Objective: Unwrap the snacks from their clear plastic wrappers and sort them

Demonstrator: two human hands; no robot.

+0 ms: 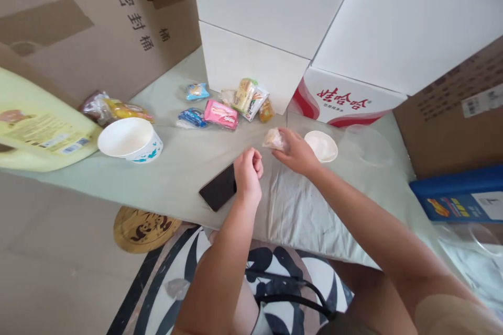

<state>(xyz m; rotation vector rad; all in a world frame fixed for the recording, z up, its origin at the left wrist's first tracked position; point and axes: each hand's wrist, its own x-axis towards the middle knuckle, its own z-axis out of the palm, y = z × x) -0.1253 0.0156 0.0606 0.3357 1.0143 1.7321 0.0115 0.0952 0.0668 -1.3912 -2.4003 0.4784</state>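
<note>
My right hand (295, 152) grips a small snack in clear wrapping (274, 139), held just above the cloth-covered surface. Left of it, my left hand (248, 170) is curled, its fingers bent in; whatever they hold, if anything, is hidden. Under that hand a black phone (218, 189) lies flat, its right end covered. A white paper bowl (321, 146) sits just behind my right hand. Beyond both hands lie several wrapped snacks: a pink packet (220, 114), a blue packet (192, 117), a light blue one (197, 91) and a yellow-green one (245, 95).
A paper tub (131, 138) stands at left beside a yellow jug (43, 125) and more packets (118, 109). White boxes (251, 63) and a brown carton (98, 15) wall the back. A clear plastic lid (367, 145) and a blue box (459, 196) are at right.
</note>
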